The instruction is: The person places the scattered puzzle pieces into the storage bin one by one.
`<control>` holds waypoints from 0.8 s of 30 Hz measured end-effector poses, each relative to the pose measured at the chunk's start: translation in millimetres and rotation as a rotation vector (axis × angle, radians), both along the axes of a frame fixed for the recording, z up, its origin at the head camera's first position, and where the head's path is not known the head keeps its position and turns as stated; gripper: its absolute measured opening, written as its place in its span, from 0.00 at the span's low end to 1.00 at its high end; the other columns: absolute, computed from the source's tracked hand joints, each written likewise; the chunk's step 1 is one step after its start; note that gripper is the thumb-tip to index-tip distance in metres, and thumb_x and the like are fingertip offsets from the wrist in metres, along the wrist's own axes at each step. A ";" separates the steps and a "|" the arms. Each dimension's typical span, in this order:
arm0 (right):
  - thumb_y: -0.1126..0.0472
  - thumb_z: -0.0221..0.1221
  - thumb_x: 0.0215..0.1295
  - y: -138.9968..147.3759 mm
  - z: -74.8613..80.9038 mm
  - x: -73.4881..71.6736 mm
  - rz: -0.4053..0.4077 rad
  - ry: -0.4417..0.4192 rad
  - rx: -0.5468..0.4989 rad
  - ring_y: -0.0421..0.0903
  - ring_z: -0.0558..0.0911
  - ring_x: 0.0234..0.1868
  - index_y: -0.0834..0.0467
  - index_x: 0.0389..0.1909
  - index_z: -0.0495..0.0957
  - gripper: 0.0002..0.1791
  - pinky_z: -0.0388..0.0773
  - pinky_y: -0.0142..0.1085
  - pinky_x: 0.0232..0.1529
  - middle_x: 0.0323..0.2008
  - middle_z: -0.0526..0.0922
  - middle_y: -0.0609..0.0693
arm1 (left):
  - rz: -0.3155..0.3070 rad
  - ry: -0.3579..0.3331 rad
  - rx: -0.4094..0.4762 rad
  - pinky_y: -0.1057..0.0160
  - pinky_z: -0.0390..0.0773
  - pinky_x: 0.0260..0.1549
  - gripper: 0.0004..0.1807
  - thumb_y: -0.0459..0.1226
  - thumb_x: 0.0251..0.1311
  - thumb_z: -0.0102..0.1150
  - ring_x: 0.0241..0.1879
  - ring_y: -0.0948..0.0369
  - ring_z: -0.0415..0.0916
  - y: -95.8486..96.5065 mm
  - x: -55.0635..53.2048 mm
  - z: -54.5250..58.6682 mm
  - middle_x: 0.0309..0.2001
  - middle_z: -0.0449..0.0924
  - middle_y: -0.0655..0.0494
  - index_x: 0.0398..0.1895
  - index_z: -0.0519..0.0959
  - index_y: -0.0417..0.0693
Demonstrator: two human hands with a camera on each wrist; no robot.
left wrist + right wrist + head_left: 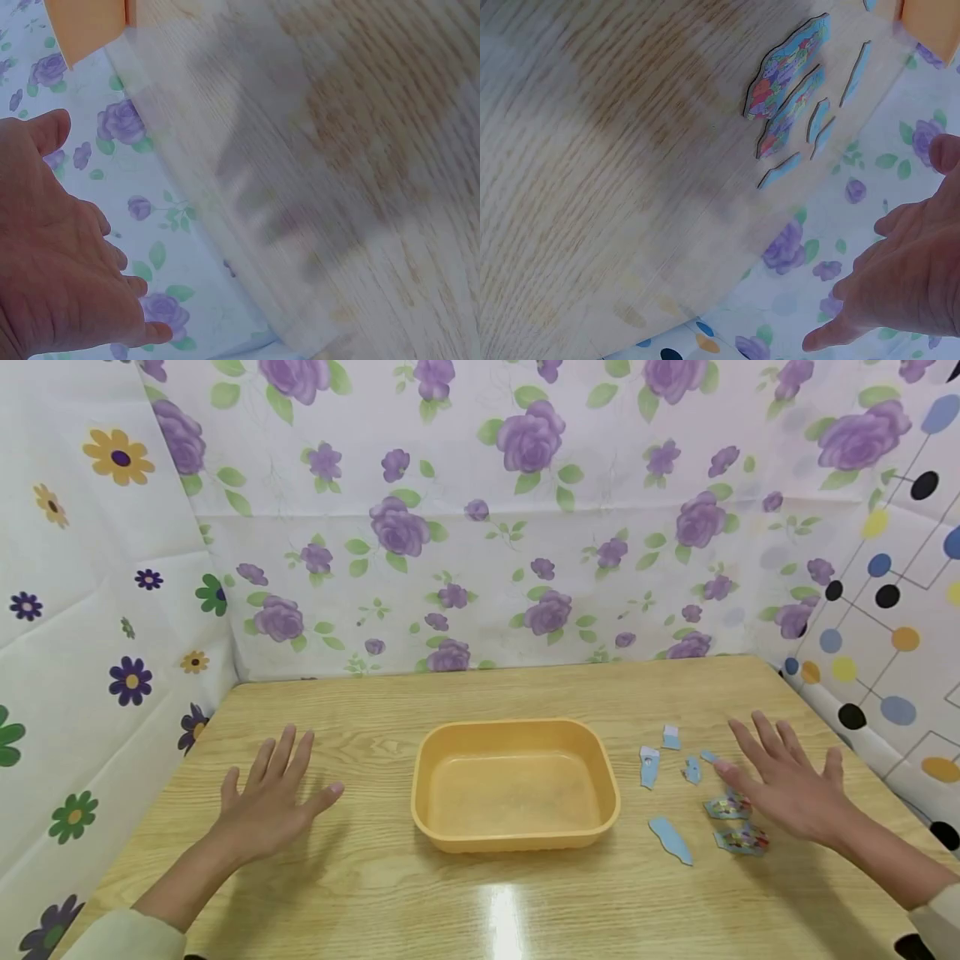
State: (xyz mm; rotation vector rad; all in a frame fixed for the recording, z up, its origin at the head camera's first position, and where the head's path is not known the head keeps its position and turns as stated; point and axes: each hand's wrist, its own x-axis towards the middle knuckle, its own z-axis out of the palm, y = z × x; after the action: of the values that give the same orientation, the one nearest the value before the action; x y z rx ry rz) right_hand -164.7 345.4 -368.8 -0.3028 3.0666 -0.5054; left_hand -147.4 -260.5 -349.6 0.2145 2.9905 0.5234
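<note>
My left hand [266, 814] hovers over the table left of the yellow basin, its fingers spread and holding nothing. On the other side my right hand [798, 789] is also spread and holds nothing; in the head view its thumb overlaps a small blue piece. Between the hands stands the shallow yellow plastic basin [516, 843]. Flat puzzle-like pieces lie right of it: a long light-blue piece [671, 841], a blue piece with a white top [649, 767], a small blue one [692, 770], and two colourfully printed pieces [741, 839] [787, 67] nearest my right hand.
The wood-grain table [345, 877] meets a cloth with purple roses [532, 435] at its back edge. A flower-patterned cloth [67, 568] hangs at the left, and a dotted cloth [900, 635] at the right. Another blue-and-white piece [671, 737] lies farther back.
</note>
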 end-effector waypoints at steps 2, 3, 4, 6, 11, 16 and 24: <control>0.39 0.40 0.74 -0.6 0.6 -0.7 0.002 0.001 -0.002 0.64 0.21 0.71 0.50 0.76 0.31 0.41 0.02 0.71 0.49 0.74 0.21 0.57 | -0.001 0.001 0.000 0.21 0.21 0.56 0.50 0.65 0.67 0.37 0.72 0.40 0.17 0.9 -0.6 0.5 0.75 0.16 0.47 0.76 0.28 0.49; 0.39 0.40 0.74 -1.1 1.0 -1.1 0.002 0.003 -0.002 0.64 0.22 0.71 0.50 0.76 0.31 0.41 0.02 0.72 0.49 0.74 0.21 0.57 | -0.003 0.002 0.000 0.21 0.21 0.56 0.50 0.65 0.67 0.37 0.72 0.40 0.17 1.2 -1.1 0.5 0.75 0.16 0.47 0.76 0.28 0.49; 0.39 0.40 0.74 -1.7 1.5 -1.5 0.001 0.003 -0.001 0.64 0.22 0.71 0.50 0.76 0.31 0.41 0.03 0.72 0.49 0.74 0.21 0.57 | -0.004 0.003 -0.001 0.21 0.21 0.56 0.50 0.65 0.67 0.37 0.72 0.40 0.16 1.5 -1.5 0.6 0.74 0.16 0.47 0.76 0.28 0.49; 0.39 0.40 0.74 -2.8 2.6 -2.8 0.003 0.001 -0.001 0.64 0.22 0.71 0.51 0.76 0.31 0.41 0.04 0.73 0.49 0.74 0.21 0.58 | -0.009 0.010 0.002 0.21 0.21 0.56 0.50 0.65 0.67 0.37 0.72 0.40 0.17 2.5 -1.7 0.4 0.75 0.17 0.46 0.76 0.29 0.48; 0.39 0.40 0.74 -5.9 5.7 -6.7 0.005 -0.007 0.000 0.66 0.23 0.71 0.52 0.76 0.31 0.42 0.10 0.77 0.51 0.74 0.23 0.60 | -0.019 0.017 0.011 0.21 0.20 0.56 0.50 0.65 0.67 0.37 0.72 0.40 0.16 3.6 -2.3 -0.9 0.75 0.16 0.46 0.76 0.29 0.48; 0.38 0.40 0.74 -9.0 7.3 -11.2 0.008 -0.009 0.013 0.66 0.25 0.71 0.54 0.76 0.33 0.42 0.14 0.79 0.52 0.74 0.25 0.62 | -0.028 0.028 0.009 0.21 0.21 0.57 0.50 0.64 0.67 0.38 0.72 0.40 0.17 4.7 -2.6 -0.8 0.75 0.17 0.46 0.76 0.29 0.48; 0.38 0.39 0.74 -13.3 9.1 -16.5 0.024 -0.015 0.007 0.66 0.25 0.71 0.53 0.76 0.32 0.42 0.14 0.78 0.53 0.74 0.25 0.61 | -0.024 0.047 0.006 0.21 0.23 0.57 0.49 0.64 0.67 0.39 0.72 0.39 0.19 8.5 -2.0 2.2 0.75 0.19 0.45 0.76 0.31 0.48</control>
State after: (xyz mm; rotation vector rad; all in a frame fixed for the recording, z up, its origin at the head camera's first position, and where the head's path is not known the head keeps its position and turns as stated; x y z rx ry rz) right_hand -181.2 332.1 -359.7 -0.3331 3.0456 -0.4938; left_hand -149.4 -252.0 -347.4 0.2671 3.0285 0.5317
